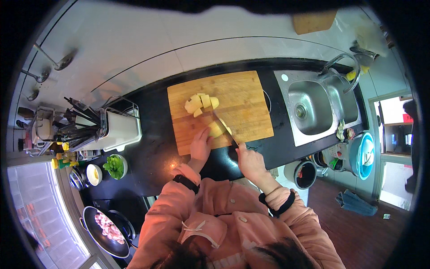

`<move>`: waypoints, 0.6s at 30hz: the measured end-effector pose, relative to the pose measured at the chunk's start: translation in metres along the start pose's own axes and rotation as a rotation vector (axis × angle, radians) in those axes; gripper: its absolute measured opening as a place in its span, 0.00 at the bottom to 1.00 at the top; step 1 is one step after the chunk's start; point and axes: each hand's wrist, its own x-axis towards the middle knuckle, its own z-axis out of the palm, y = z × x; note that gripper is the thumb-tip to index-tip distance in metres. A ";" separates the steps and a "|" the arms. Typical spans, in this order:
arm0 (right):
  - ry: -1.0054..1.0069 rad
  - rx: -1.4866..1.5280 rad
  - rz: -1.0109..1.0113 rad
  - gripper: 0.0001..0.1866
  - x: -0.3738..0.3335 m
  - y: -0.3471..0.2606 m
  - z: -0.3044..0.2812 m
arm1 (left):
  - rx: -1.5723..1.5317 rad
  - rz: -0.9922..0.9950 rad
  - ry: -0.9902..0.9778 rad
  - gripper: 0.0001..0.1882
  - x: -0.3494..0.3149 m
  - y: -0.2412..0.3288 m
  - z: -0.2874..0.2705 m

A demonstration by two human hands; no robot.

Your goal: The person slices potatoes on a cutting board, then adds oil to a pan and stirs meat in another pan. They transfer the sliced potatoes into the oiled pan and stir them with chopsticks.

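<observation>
Both forearms, in pink sleeves with dark cuffs, come up from the lower edge and meet over the near edge of the wooden cutting board (pixel 242 96), which lies on a black counter (pixel 152 152). The left hand (pixel 200 145) rests palm down on the board's near edge, its fingers curled and pressed onto the left side of a pale yellow potato piece (pixel 216 129), pinning it to the wood. The right hand (pixel 251 161) sits just off the board's near edge, over the counter, its fingers wrapped tight round the handle of a knife (pixel 224 127). The knife's long axis runs diagonally: the handle is at the near right, and the blade points away and to the left, lying across the potato piece. How deep the blade has gone cannot be told.

Farther in on the board, near its middle left, lies a small heap of cut potato chunks (pixel 200 104), apart from the held piece. Right of the board is a steel sink (pixel 313 119) with a curved tap. Left of the board stands a white rack of dark utensils (pixel 116 127), and nearer the person a small bowl of green leaves (pixel 115 166) and a dark pan of pink meat pieces (pixel 107 228).
</observation>
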 end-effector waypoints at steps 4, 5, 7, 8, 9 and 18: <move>-0.015 -0.002 0.010 0.11 -0.001 -0.002 0.003 | 0.046 0.013 0.003 0.19 0.001 0.001 -0.002; -0.016 -0.003 0.013 0.11 0.000 -0.003 0.004 | 0.038 0.007 -0.009 0.19 0.001 0.002 -0.002; -0.037 -0.030 0.025 0.11 0.000 -0.005 0.005 | 0.004 -0.034 -0.034 0.19 0.002 0.002 -0.002; -0.047 -0.043 0.031 0.11 0.000 -0.006 0.006 | 0.026 -0.016 -0.028 0.19 0.002 0.002 -0.003; -0.058 -0.050 0.040 0.10 0.001 -0.007 0.007 | 0.039 -0.019 -0.035 0.19 0.003 0.002 -0.003; -0.094 -0.132 0.061 0.05 0.007 -0.023 0.005 | 0.030 -0.041 -0.086 0.19 0.006 0.003 -0.006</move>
